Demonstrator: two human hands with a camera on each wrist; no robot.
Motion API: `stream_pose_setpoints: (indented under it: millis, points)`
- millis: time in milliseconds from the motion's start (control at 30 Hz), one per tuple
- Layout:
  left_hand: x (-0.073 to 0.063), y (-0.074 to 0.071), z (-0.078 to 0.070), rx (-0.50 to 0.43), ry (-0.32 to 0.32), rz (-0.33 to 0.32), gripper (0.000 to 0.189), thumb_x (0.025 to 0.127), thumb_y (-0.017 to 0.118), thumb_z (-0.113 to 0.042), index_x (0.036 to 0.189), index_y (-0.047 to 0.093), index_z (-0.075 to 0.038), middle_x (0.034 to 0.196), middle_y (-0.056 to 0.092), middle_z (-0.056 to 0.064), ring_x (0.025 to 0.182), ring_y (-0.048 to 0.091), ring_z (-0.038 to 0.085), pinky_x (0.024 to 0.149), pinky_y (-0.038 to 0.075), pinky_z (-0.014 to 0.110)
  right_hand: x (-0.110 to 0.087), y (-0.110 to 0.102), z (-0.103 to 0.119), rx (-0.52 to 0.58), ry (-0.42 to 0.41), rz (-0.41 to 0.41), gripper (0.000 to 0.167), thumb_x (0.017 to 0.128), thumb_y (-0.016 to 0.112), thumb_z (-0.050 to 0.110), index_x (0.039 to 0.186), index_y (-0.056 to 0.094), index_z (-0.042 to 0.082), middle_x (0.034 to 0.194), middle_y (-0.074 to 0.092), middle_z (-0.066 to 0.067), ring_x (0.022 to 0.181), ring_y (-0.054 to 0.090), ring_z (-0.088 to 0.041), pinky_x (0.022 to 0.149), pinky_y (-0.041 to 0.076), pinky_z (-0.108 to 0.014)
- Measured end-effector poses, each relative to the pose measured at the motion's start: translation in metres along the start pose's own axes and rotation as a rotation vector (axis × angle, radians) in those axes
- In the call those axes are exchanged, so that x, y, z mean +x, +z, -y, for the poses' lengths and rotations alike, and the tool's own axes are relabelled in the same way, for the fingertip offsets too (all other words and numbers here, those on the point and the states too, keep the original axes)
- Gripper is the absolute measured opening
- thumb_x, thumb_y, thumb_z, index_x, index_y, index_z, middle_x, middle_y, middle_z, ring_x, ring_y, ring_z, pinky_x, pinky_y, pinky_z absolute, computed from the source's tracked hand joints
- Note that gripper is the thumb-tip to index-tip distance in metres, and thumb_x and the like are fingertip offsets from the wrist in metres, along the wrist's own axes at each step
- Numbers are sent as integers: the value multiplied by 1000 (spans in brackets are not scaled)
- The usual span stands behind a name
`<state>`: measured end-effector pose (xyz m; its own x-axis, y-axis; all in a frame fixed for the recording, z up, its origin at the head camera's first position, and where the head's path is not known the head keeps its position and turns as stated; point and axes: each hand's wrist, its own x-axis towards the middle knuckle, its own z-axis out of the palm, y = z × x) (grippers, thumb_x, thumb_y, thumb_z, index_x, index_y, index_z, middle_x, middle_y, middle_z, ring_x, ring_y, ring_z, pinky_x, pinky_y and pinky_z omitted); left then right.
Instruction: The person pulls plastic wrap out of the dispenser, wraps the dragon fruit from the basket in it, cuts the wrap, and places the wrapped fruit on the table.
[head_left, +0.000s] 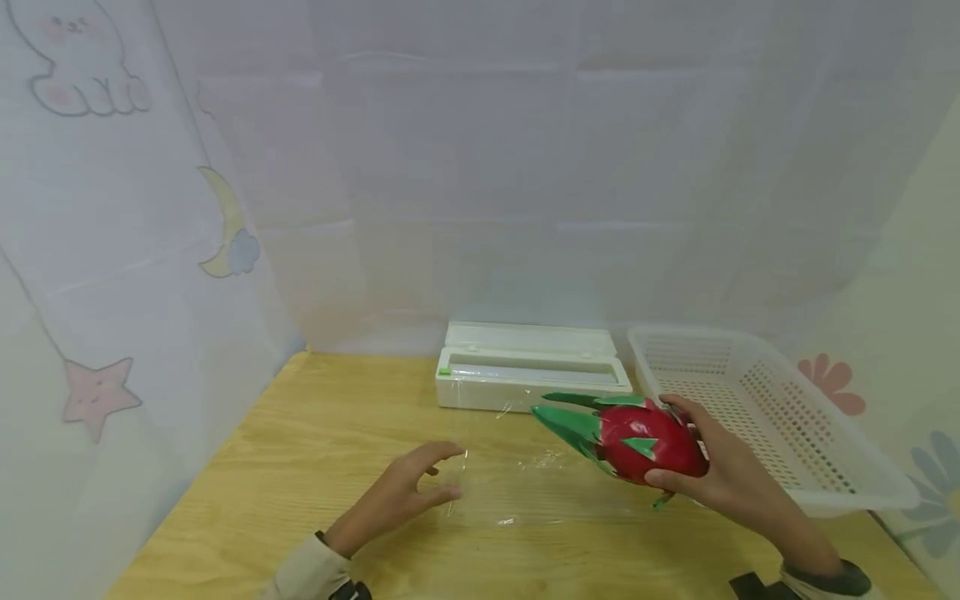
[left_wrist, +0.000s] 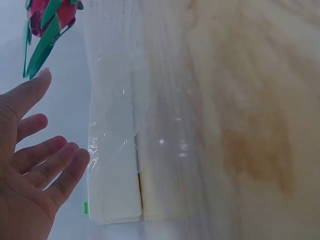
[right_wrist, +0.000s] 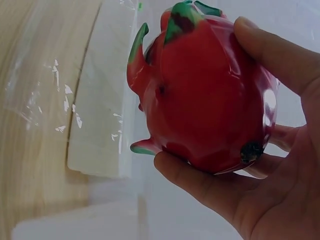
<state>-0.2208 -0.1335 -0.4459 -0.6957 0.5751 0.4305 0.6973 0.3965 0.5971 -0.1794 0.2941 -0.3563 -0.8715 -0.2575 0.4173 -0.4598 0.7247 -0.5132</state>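
Dragon fruit (head_left: 656,435), between hands (head_left: 411,483) (right one (head_left: 731,475) gripping)

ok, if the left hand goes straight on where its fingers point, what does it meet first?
Likely the film: in the head view its left edge lies right by the left hand. Depth is unclear; they may be touching.

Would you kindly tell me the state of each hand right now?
Left hand: open, holding nothing.
Right hand: closed around the red dragon fruit.
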Motion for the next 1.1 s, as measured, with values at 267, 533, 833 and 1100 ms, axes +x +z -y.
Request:
stream_pose_setpoints:
  millis: [267,533,833,1100]
  points:
    - [-4,3,-4,2,25,-3,53,92,74,-22,140,54,-13,139,58,11,122,58,26,89,55,33,3,24,-6,34,-10,34,87,76,89,27,144,39,6,119,59,-18,93,61,-29,62,58,-31]
    - [-13,9,-3,19,78,8,49,93,72,-27,135,58,-7,137,60,12,118,61,25,87,55,31,11,43,-11,88,-41,72,87,77,89,28,144,40,4,121,59,-18,97,63,-31,66,59,-36]
    - [-18,13,-13,50,67,58,47,91,74,-21,132,60,-3,135,60,17,122,59,29,91,54,33,20,62,-16,125,-124,96,85,77,89,28,143,40,6,126,59,-17,100,64,-33,70,58,-35]
    - [-22,15,-21,136,30,141,44,94,71,-33,130,63,-9,137,60,14,126,57,30,99,50,46,23,73,-15,146,-155,110,86,75,90,28,142,42,4,127,59,-20,104,65,-38,73,60,-40]
